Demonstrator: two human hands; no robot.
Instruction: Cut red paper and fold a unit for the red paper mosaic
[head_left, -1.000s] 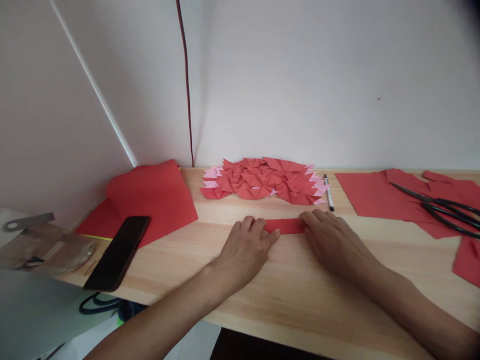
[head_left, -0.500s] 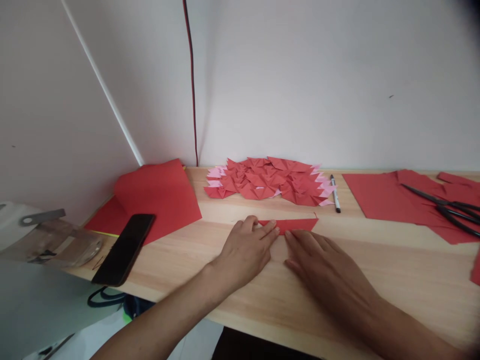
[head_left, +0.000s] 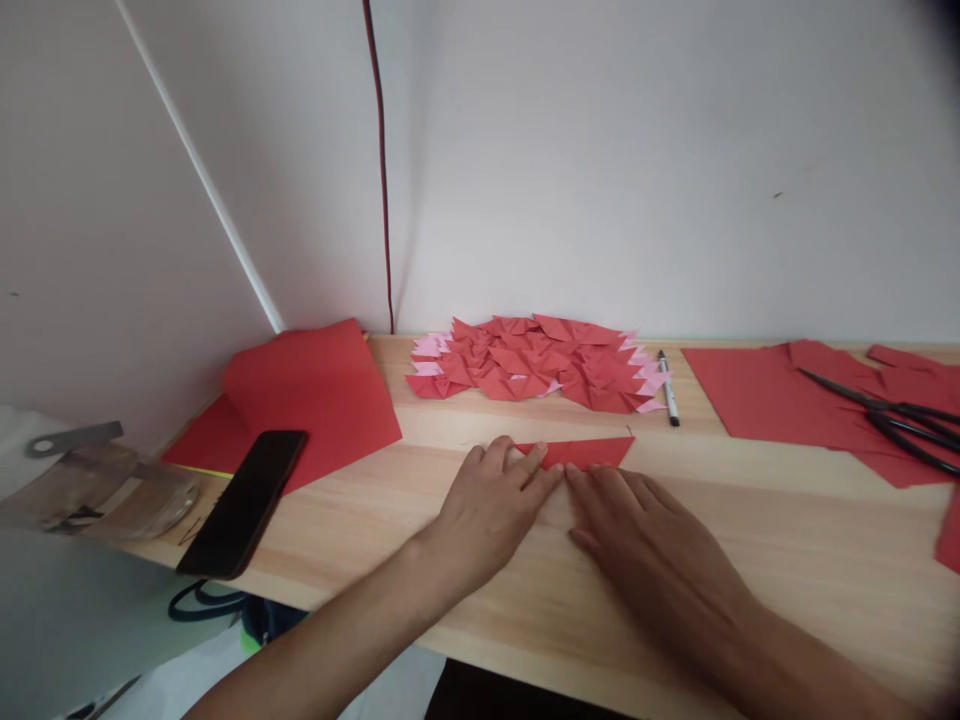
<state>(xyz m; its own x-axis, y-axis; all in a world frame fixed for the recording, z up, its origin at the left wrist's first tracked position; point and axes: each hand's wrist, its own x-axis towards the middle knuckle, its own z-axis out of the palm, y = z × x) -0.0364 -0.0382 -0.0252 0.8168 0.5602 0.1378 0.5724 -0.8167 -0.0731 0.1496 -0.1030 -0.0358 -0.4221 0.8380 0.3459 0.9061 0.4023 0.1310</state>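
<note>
A folded strip of red paper [head_left: 592, 453] lies flat on the wooden table, its ends slanted. My left hand [head_left: 499, 495] rests on its left part, fingers spread and pressing down. At its near edge my right hand [head_left: 637, 520] lies flat, fingertips on the paper close to the left index finger. Neither hand is closed round anything; both are open. Behind the strip sits a cluster of folded red and pink paper pieces [head_left: 525, 365]. The strip's left end is partly covered by my left fingers.
A white marker [head_left: 670, 390] lies right of the cluster. Farther right, black scissors [head_left: 892, 412] rest on red paper sheets [head_left: 739, 395]. On the left are a large red sheet [head_left: 322, 400], a black phone [head_left: 244, 505] and a clear plastic container [head_left: 120, 490] near the table edge.
My right fingertips have shifted slightly left along the strip's near edge, up against my left index finger. The strip stays in about the same place.
</note>
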